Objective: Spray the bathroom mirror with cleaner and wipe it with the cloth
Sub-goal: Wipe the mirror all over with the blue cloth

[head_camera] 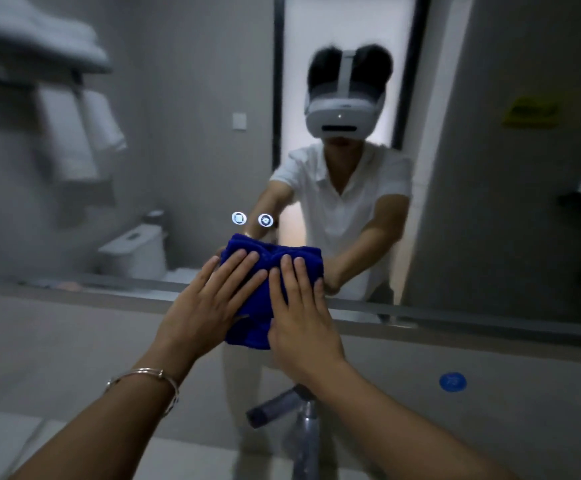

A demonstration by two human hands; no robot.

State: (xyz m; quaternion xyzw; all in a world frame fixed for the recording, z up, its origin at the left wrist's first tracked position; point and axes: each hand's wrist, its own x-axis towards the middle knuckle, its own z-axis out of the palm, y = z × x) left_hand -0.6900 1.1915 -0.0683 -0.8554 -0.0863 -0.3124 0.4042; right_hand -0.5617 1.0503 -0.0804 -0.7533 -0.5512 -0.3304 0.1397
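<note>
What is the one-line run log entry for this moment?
phase: wiping | left hand: flat on blue cloth | right hand: flat on cloth | mirror: lower part

Both hands lie flat, fingers spread, on a folded blue cloth (247, 306) pressed against the mirror (178, 150): left hand (206, 306), right hand (303, 323). A faucet (292, 417) stands below the right wrist.

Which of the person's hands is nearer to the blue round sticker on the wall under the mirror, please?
The right hand. It presses the blue cloth on the side toward the blue sticker, which sits lower right of it; the left hand lies beyond it, farther left.
</note>
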